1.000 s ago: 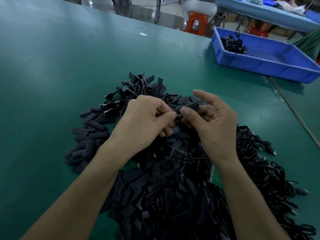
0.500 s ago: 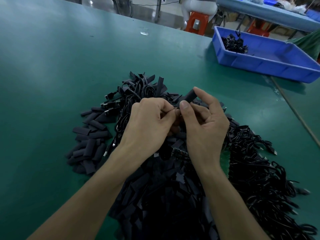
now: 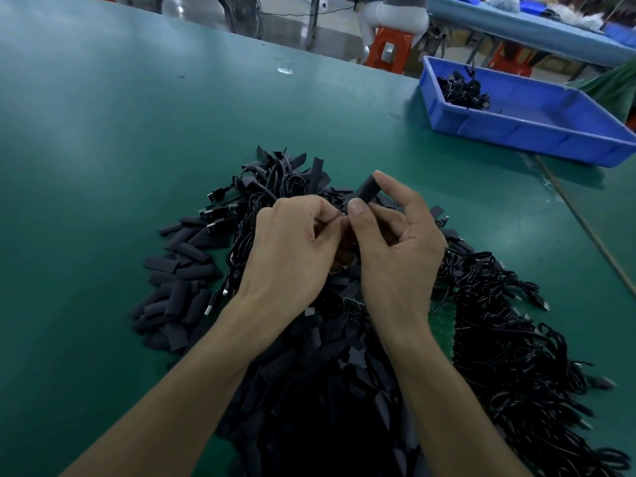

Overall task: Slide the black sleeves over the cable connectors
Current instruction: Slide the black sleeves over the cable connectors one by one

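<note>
A single black sleeve (image 3: 365, 191) stands tilted above the heap, its upper end leaning away to the right. It is pinched by the right hand (image 3: 395, 246), with the forefinger (image 3: 385, 182) curled over its top and the thumb (image 3: 356, 208) pressed against its lower end. The other fingers of that hand are bent loosely behind it. The left hand (image 3: 292, 246) sits just beside it, touching the right thumb. Its fingers are curled and its thumb and forefinger meet right at the sleeve's lower mouth. Whatever they nip there is hidden between the two hands, so I cannot tell whether it holds a connector. Under both wrists lies a broad heap of loose sleeves (image 3: 179, 290), flat and dark. It spreads to the left and runs down toward the near edge of the view. Tangled black cables (image 3: 499, 325) are piled on the right of the heap and also bunched at its far side. A few USB plugs (image 3: 216, 210) poke out to the left of that far bunch. A strip of green circuit board (image 3: 444, 320) shows between the right forearm and the cables. All of this rests on a green table (image 3: 103, 139). Well apart, at the table's far right, sits a blue tray (image 3: 550, 132) with a small clump of cables in its far left corner. Beyond the table edge are an orange stool (image 3: 390, 51) and a second table (image 3: 516, 24).
</note>
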A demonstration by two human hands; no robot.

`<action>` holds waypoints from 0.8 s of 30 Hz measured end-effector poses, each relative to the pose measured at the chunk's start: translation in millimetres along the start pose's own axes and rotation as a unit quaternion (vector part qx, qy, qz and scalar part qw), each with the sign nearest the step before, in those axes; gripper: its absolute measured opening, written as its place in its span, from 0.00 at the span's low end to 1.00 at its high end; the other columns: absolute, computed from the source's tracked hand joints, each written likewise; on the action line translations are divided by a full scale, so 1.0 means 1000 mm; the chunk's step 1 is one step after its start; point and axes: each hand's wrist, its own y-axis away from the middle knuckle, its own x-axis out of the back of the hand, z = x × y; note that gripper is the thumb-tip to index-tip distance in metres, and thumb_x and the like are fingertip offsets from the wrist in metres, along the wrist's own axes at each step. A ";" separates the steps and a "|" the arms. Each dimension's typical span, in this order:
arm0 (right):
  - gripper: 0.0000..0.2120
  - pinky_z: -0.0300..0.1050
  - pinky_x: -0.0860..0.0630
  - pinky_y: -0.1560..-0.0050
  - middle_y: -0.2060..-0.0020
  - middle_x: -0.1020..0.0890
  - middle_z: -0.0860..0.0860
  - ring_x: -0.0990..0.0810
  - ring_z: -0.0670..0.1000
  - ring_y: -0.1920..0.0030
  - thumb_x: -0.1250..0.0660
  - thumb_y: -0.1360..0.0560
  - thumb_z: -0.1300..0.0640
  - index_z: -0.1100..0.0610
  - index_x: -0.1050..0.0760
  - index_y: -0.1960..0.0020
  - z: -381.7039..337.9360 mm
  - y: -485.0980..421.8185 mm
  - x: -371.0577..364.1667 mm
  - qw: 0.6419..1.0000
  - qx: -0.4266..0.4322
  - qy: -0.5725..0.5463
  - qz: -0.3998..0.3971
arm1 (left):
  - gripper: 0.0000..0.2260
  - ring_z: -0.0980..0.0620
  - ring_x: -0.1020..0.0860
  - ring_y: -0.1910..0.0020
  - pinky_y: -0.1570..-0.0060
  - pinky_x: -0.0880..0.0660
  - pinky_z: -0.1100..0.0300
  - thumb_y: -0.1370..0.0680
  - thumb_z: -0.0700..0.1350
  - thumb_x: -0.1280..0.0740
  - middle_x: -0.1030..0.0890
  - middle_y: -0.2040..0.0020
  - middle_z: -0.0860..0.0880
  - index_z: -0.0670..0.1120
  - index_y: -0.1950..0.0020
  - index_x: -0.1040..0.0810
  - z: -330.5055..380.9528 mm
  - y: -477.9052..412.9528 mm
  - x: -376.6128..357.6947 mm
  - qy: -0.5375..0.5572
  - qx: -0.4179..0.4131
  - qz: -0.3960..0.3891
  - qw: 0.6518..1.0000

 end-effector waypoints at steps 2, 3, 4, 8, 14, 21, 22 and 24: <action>0.14 0.54 0.18 0.47 0.59 0.13 0.46 0.14 0.44 0.55 0.29 0.23 0.52 0.43 0.22 0.38 -0.002 -0.004 0.002 1.000 0.002 0.015 -0.023 | 0.09 0.62 0.18 0.71 0.69 0.23 0.71 0.20 0.43 0.29 0.16 0.68 0.56 0.50 0.60 0.17 0.000 0.000 0.000 0.008 0.002 -0.001 1.000; 0.15 0.55 0.17 0.48 0.60 0.13 0.47 0.14 0.44 0.56 0.31 0.23 0.50 0.42 0.23 0.37 -0.001 -0.005 0.003 0.999 0.000 0.020 -0.042 | 0.08 0.62 0.18 0.70 0.69 0.23 0.70 0.21 0.43 0.29 0.16 0.68 0.56 0.50 0.60 0.17 0.001 0.000 0.001 0.008 0.000 0.000 1.000; 0.16 0.56 0.17 0.49 0.60 0.13 0.48 0.14 0.46 0.57 0.33 0.22 0.49 0.41 0.25 0.35 0.000 -0.005 0.006 0.998 -0.003 0.023 -0.065 | 0.08 0.61 0.17 0.70 0.68 0.23 0.70 0.21 0.44 0.29 0.15 0.67 0.57 0.51 0.60 0.17 0.002 -0.001 0.003 0.004 -0.002 0.004 1.000; 0.29 0.50 0.19 0.48 0.56 0.14 0.47 0.15 0.46 0.54 0.39 0.20 0.38 0.38 0.45 0.22 0.015 -0.001 0.029 0.980 -0.042 0.086 -0.176 | 0.08 0.62 0.19 0.71 0.71 0.26 0.69 0.22 0.49 0.28 0.16 0.66 0.60 0.54 0.61 0.19 0.003 -0.010 0.017 -0.016 -0.013 0.046 0.999; 0.26 0.42 0.23 0.43 0.46 0.22 0.40 0.22 0.41 0.46 0.25 0.30 0.38 0.45 0.23 0.36 0.022 -0.010 0.070 0.814 -0.060 0.385 -0.430 | 0.08 0.56 0.18 0.68 0.66 0.22 0.61 0.26 0.56 0.28 0.15 0.65 0.57 0.54 0.62 0.18 -0.001 -0.024 0.040 0.025 0.016 0.141 0.989; 0.03 0.34 0.28 0.60 0.63 0.20 0.39 0.22 0.38 0.62 0.27 0.23 0.51 0.45 0.17 0.50 0.024 -0.010 0.067 0.814 -0.029 0.386 -0.434 | 0.09 0.56 0.22 0.78 0.77 0.25 0.62 0.24 0.51 0.27 0.21 0.74 0.55 0.52 0.63 0.21 -0.017 -0.063 0.040 -0.038 0.063 0.145 0.987; 0.03 0.34 0.27 0.60 0.63 0.20 0.40 0.21 0.38 0.62 0.28 0.23 0.52 0.45 0.18 0.50 0.024 -0.010 0.067 0.830 -0.026 0.369 -0.418 | 0.10 0.57 0.23 0.78 0.75 0.24 0.61 0.24 0.51 0.27 0.22 0.74 0.55 0.53 0.64 0.22 -0.019 -0.068 0.039 -0.057 0.064 0.148 0.985; 0.06 0.33 0.26 0.60 0.63 0.19 0.40 0.21 0.39 0.61 0.28 0.23 0.53 0.42 0.20 0.54 0.022 -0.011 0.067 0.871 -0.011 0.314 -0.378 | 0.11 0.56 0.21 0.71 0.63 0.21 0.58 0.25 0.54 0.28 0.22 0.70 0.57 0.54 0.66 0.24 -0.021 -0.077 0.039 -0.129 0.067 0.163 0.976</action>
